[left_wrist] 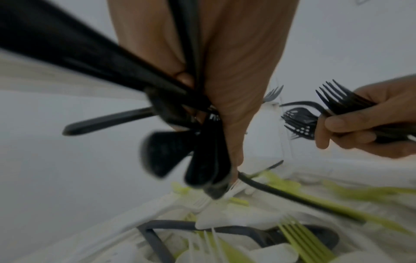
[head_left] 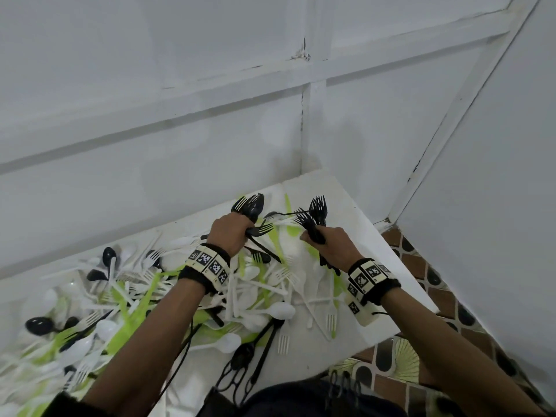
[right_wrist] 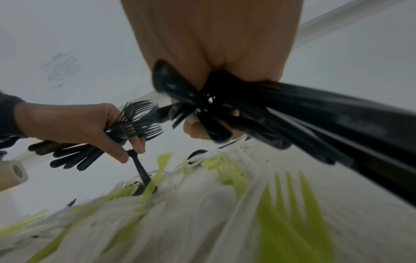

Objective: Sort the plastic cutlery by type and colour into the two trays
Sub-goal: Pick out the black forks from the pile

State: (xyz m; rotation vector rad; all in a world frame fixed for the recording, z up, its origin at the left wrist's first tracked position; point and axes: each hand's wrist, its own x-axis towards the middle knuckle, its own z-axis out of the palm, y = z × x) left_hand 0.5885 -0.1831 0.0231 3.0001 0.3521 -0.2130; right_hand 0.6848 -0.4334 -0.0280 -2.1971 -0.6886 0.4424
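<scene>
Both hands are closed round bunches of black forks above the far right part of a white table [head_left: 355, 206], which carries a loose heap of white, green and black cutlery [head_left: 186, 299]. The left hand [head_left: 230, 233] grips a fanned bundle of black forks [head_left: 251, 206] and, as the right wrist view shows, also pinches the end of one more black fork [right_wrist: 139, 167] whose other end is buried among green and white pieces. The right hand [head_left: 331, 243] clenches its own bundle of black forks [head_left: 314, 218], tines up. No tray can be made out with any certainty in these views. The risk lies in how full both fists are: drawing the buried fork free could drag neighbouring pieces off the heap, and loosening the fingers to take it in could let the fanned bundle slip and scatter back into the unsorted pile.
</scene>
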